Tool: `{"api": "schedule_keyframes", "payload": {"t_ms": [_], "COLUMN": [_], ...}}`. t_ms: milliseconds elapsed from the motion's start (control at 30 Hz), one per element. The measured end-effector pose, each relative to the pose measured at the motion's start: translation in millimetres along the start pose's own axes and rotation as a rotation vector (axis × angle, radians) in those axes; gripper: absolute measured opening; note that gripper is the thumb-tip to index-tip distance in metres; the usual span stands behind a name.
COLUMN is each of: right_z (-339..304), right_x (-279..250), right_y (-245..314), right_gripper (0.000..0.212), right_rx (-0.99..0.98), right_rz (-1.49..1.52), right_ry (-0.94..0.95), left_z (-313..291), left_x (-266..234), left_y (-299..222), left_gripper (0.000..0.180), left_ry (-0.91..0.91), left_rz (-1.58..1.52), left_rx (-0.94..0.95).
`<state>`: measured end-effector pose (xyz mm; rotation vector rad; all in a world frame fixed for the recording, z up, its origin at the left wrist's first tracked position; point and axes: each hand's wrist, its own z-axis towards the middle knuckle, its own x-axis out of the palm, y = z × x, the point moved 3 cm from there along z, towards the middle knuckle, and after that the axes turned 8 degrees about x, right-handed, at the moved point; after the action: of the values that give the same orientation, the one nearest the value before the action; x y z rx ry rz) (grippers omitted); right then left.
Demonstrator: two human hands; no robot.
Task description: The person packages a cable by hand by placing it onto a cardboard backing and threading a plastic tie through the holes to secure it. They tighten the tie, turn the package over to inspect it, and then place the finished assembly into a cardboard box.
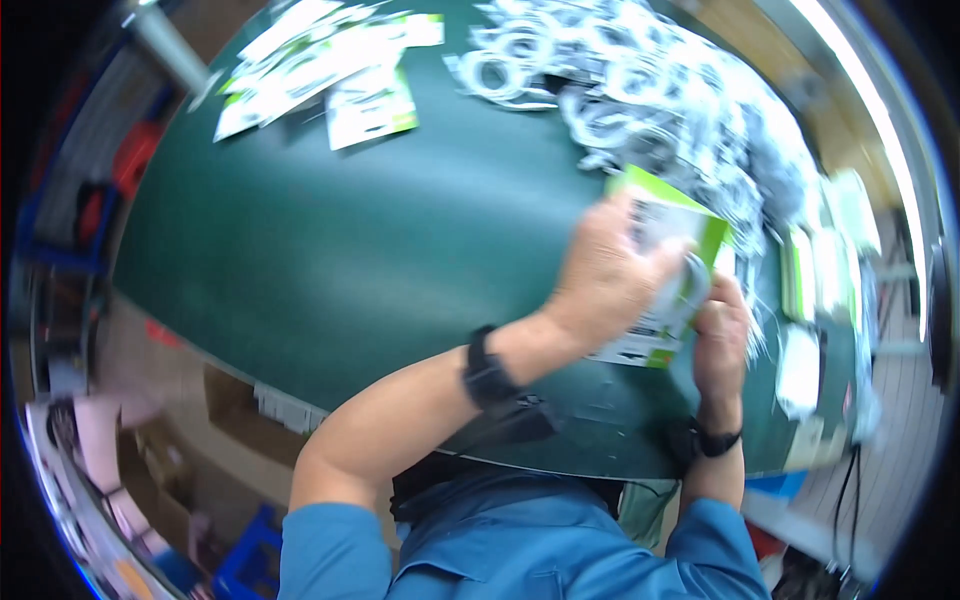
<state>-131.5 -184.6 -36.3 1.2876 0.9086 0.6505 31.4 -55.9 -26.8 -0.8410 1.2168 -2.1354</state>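
Observation:
Above the right side of the green table, a flat white-and-green packet (665,215) is held upright and slightly tilted between my hands. My left hand (605,270) grips its left side, with the thumb across its front. At the packet's right edge my right hand (722,315) has curled fingers closed on it. A pale curved strip (693,285), perhaps part of a cable, shows against the packet between the two hands; blur hides what it is. Just behind the packet begins a large heap of coiled white cables (660,90).
White-and-green flat packets (370,105) lie in a loose pile at the table's (300,240) far left. Along the right edge stand stacked packets (800,275) and a white packet (797,370). Blue crates (250,555) and boxes are on the floor at the left.

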Motion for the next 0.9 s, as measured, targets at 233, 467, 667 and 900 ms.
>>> {"api": "schedule_keyframes", "payload": {"t_ms": [233,467,667,900], "right_z": [-14,-10,-6,-9], "right_x": [9,3,-11,-12], "right_y": [9,13,15,7], "right_gripper": [0.034,0.032,0.034,0.036], "right_rx": [0.105,0.107,0.025,-0.01], "right_rz": [0.079,0.161,0.302,0.266], "right_ry": [0.051,0.024,-0.028,-0.034], "left_z": [-2,-7,-11,-20], "left_x": [11,17,24,47], "left_y": [-3,-9,-55,-53], "left_gripper": [0.031,0.043,0.05,0.034], "left_ry": [0.042,0.064,0.244,0.579], "left_rz": [-0.158,-0.178,0.821,0.983], "left_rx": [-0.193,-0.049,0.847,0.841]}}
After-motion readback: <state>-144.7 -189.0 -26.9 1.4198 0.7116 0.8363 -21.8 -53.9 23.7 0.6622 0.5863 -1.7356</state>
